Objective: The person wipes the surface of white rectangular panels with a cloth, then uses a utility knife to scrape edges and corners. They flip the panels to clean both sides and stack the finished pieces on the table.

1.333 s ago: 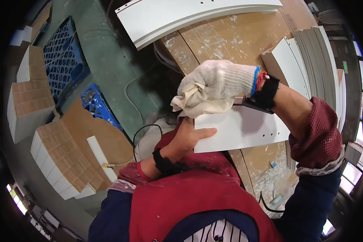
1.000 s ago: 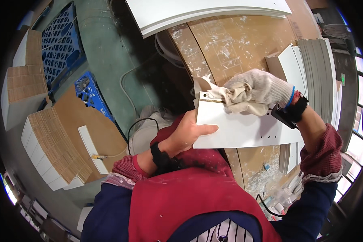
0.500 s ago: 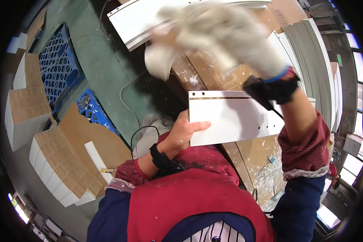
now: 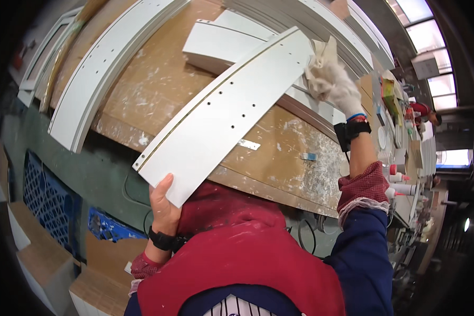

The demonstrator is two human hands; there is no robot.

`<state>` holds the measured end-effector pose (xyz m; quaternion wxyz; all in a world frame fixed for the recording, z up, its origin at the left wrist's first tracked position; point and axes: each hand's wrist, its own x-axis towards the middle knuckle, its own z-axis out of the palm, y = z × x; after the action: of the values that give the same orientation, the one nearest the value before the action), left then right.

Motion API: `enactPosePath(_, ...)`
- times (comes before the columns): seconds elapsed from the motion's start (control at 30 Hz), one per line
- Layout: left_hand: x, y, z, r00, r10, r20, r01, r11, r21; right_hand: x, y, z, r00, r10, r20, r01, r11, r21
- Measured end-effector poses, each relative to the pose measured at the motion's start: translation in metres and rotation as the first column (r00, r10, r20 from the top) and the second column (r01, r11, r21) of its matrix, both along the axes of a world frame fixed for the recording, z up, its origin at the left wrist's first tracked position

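A long white board (image 4: 210,131) with several small drilled holes and a groove along one edge lies slantwise in front of me, over the worktable (image 4: 166,95). My left hand (image 4: 165,209), bare, grips its near end, thumb on the upper face and the other fingers mostly hidden beneath. At the far end is my right hand (image 4: 336,87), in a whitish glove, closed on a crumpled beige rag (image 4: 324,54) beside the board's edge. Whether the rag touches the board I cannot tell.
Another white board (image 4: 110,52) lies at the table's left, and several stacked boards (image 4: 326,29) stand at the back. A small blue piece (image 4: 309,156) rests among white specks. Bottles (image 4: 397,181) stand to the right; a blue plastic pallet (image 4: 47,195) is at the lower left.
My right hand has swept from above the table's left side to the board's far right end, with the rag. My view has turned, and the whole held board now shows, slanting away.
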<state>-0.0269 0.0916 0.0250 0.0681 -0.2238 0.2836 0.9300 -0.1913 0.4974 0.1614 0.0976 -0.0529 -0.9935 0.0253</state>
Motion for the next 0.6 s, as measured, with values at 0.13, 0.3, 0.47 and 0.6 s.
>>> enactPosePath(0.13, 0.005, 0.004, 0.005, 0.995, -0.090, 0.045, 0.088, 0.996, 0.033, 0.060, 0.024, -0.015, 0.982, 0.043, -0.184, -0.033, 0.998, 0.058)
enactPosePath(0.3, 0.018, 0.012, 0.008, 0.972, -0.234, 0.015, 0.232, 0.968, 0.094, 0.147, 0.001, -0.025, 0.997, -0.043, -0.062, 0.002, 0.833, -0.553)
enactPosePath(0.47, 0.011, 0.021, 0.007, 0.940, -0.340, -0.007, 0.339, 0.936, 0.095, 0.177, -0.073, -0.077, 0.872, 0.489, -0.031, -0.481, 0.842, -0.242)
enactPosePath(0.6, 0.008, 0.031, 0.016, 0.905, -0.418, -0.079, 0.424, 0.901, 0.088, 0.149, -0.129, -0.094, 0.897, 0.440, 0.035, -0.428, 0.887, -0.175)
